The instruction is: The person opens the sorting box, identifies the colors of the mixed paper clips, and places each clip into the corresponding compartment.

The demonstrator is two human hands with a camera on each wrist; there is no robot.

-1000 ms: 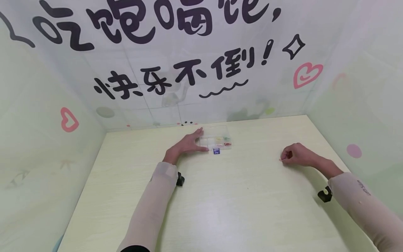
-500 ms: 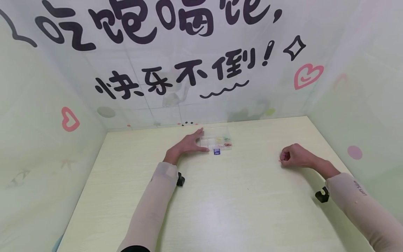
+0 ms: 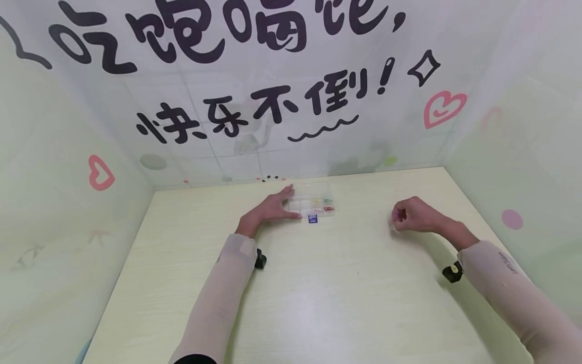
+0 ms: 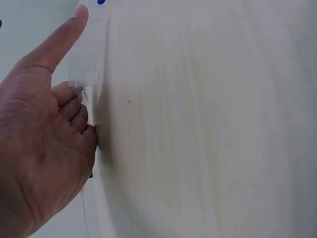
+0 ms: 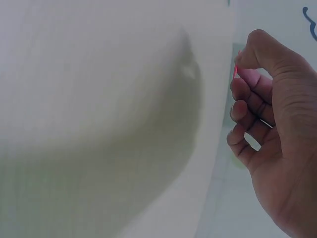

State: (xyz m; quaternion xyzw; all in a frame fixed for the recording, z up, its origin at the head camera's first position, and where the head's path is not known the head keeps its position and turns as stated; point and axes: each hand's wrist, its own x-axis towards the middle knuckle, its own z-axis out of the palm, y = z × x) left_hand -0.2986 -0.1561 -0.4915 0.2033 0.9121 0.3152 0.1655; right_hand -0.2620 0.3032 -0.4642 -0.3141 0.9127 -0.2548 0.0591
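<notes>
At the back of the table lies a clear plastic compartment box (image 3: 295, 206) with its transparent lid (image 3: 311, 190) raised toward the wall. My left hand (image 3: 272, 207) holds the box at its left end, thumb along the front side and fingers behind. Red paper clips (image 3: 328, 208), green clips (image 3: 327, 200) and some yellow ones (image 3: 316, 201) lie in the right-hand compartments. Off to the right, my right hand (image 3: 415, 215) is raised a little above the table. Between thumb and forefinger it pinches a thin red paper clip (image 5: 236, 69), mostly hidden by the fingertips.
A small blue label (image 3: 312, 219) sits at the box's front edge. The pale wooden table (image 3: 318, 293) is enclosed by printed curtain walls (image 3: 254, 126) at the back and both sides.
My right hand has lifted off the table and moved slightly left, carrying the red paper clip. The left hand and box stay put.
</notes>
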